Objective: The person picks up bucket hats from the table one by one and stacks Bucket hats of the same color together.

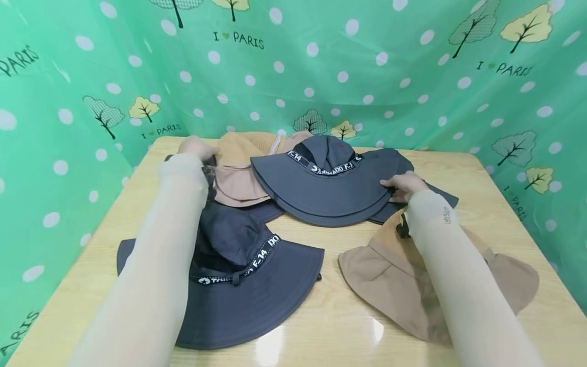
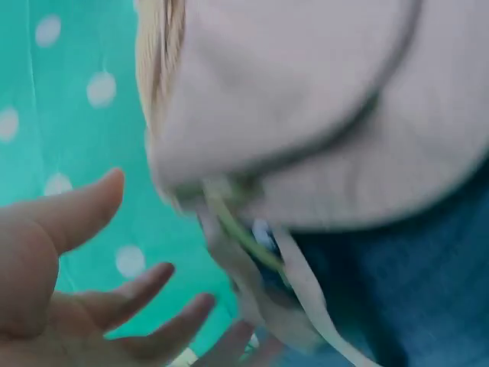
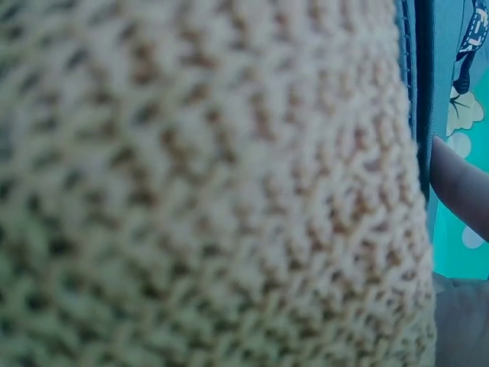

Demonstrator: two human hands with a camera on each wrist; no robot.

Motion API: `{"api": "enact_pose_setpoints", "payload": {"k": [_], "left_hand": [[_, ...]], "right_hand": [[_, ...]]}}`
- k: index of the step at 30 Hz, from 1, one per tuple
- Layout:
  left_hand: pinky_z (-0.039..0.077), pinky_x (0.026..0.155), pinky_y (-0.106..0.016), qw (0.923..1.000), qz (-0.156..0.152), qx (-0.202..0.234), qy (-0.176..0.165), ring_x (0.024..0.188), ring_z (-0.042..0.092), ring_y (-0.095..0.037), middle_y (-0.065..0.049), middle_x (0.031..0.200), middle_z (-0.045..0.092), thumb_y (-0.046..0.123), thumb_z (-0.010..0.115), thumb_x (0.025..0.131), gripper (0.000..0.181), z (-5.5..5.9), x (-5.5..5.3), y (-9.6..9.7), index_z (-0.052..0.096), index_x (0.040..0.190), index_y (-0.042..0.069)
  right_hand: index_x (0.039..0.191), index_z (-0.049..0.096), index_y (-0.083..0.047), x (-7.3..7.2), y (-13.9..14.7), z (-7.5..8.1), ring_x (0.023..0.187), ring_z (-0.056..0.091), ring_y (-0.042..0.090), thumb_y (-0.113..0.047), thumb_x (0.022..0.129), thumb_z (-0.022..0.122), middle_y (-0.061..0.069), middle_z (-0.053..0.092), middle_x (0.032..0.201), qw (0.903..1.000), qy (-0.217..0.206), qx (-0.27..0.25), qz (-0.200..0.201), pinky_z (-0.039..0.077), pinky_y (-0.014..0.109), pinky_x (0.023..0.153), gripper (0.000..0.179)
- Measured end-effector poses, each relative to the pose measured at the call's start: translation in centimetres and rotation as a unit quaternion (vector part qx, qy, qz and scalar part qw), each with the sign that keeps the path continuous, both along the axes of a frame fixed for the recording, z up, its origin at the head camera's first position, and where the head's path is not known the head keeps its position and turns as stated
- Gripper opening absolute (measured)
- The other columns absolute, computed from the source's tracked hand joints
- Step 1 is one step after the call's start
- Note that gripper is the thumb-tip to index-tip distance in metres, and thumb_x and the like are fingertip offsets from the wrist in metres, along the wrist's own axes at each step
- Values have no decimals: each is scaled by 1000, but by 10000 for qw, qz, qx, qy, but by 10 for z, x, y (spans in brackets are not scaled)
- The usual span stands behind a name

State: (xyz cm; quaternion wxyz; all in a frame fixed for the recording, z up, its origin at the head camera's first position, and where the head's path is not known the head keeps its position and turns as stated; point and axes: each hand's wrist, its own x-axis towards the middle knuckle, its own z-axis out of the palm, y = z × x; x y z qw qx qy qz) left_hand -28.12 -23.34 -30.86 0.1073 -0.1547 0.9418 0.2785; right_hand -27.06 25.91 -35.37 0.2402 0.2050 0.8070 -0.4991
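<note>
My right hand pinches the right edge of the brim of a dark grey sun hat, one of a layered stack with a lettered band. In the right wrist view, its thumb lies against the dark brim. At the back left, my left hand is beside a stack of tan and pink sun hats. The left wrist view shows that hand with spread fingers near a pale brim and its dangling straps.
A navy sun hat lies front left, partly behind my left sleeve. Front right, under my right forearm, sits a brown hat with a knitted crown. A green dotted curtain stands behind the wooden table.
</note>
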Motion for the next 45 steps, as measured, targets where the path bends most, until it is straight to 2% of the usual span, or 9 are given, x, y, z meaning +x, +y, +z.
{"api": "enact_pose_setpoints", "payload": {"k": [4, 10, 14, 21, 27, 33, 38, 40, 45], "left_hand": [[32, 117, -51, 9972, -317, 394, -546, 136, 36, -48, -39, 147, 32, 42, 48, 99, 81, -12, 11, -15, 23, 147, -19], [37, 110, -54, 9920, -571, 631, -935, 122, 43, -45, -32, 130, 45, 51, 45, 100, 73, -19, 17, -22, 42, 139, -11], [41, 104, -51, 9897, -586, 941, -908, 116, 46, -40, -25, 124, 48, 53, 46, 99, 71, -18, 17, -20, 45, 136, -8], [47, 96, -45, 9882, -829, 920, -904, 118, 53, -41, -26, 121, 60, 54, 46, 98, 68, -19, 10, -10, 54, 126, -8], [35, 116, -44, 9748, -1101, 1639, -1041, 134, 41, -37, -27, 145, 43, 42, 59, 96, 74, -17, 7, 1, 37, 146, -7], [44, 102, -42, 9749, -1562, 1484, -559, 120, 47, -40, -30, 155, 21, 29, 69, 90, 86, -8, 0, 5, 16, 154, 2], [45, 101, -43, 9751, -1610, 1523, 72, 113, 50, -35, -26, 155, 26, 22, 73, 88, 81, 4, -15, 4, 26, 151, 6], [33, 114, -44, 9726, -1542, 1724, 239, 132, 36, -33, -21, 157, 24, 18, 73, 88, 79, 11, -18, 4, 28, 151, 8], [44, 104, -42, 9726, -1670, 1487, 629, 115, 55, -26, -24, 148, 43, 16, 70, 90, 70, 35, -24, 1, 33, 149, 11]], "right_hand": [[150, -30, -2, 6, -1, -9, 141, 38, 38, -21, 103, 52, 31, 9, 160, 9997, -232, -10, 36, 57, 21, 77, 96], [149, -31, -3, 8, -1, -13, 145, 30, 42, -19, 102, 51, 34, 9, 159, 9997, -230, -18, 117, 56, 29, 92, 96], [154, -14, 4, 6, -1, -7, 141, 36, 45, -19, 99, 57, 32, 15, 158, 9989, 76, 375, 256, 49, 41, 106, 93], [144, 34, 13, 2, 3, 7, 104, 53, 41, -27, 92, 65, 32, 45, 132, 9762, 845, 1928, 526, 54, 41, 75, 73], [144, 35, 12, 4, -5, 15, 127, 45, 47, -30, 92, 63, 35, 42, 142, 9657, 1036, 2340, 441, 43, 56, 106, 73], [150, 33, 5, -1, -22, 18, 135, 40, 46, -31, 92, 64, 30, 38, 150, 9618, 1512, 2269, 229, 38, 54, 112, 74], [150, 37, 0, -6, -38, 19, 138, 39, 43, -30, 93, 65, 25, 38, 152, 9622, 1924, 1914, 222, 36, 53, 114, 71], [150, 38, -2, -7, -45, 20, 138, 40, 41, -29, 93, 65, 24, 39, 152, 9654, 1977, 1687, 219, 36, 53, 114, 69], [150, 39, -5, -9, -61, 24, 138, 40, 39, -31, 93, 66, 21, 42, 151, 9720, 2031, 1124, 355, 35, 52, 115, 68]]}}
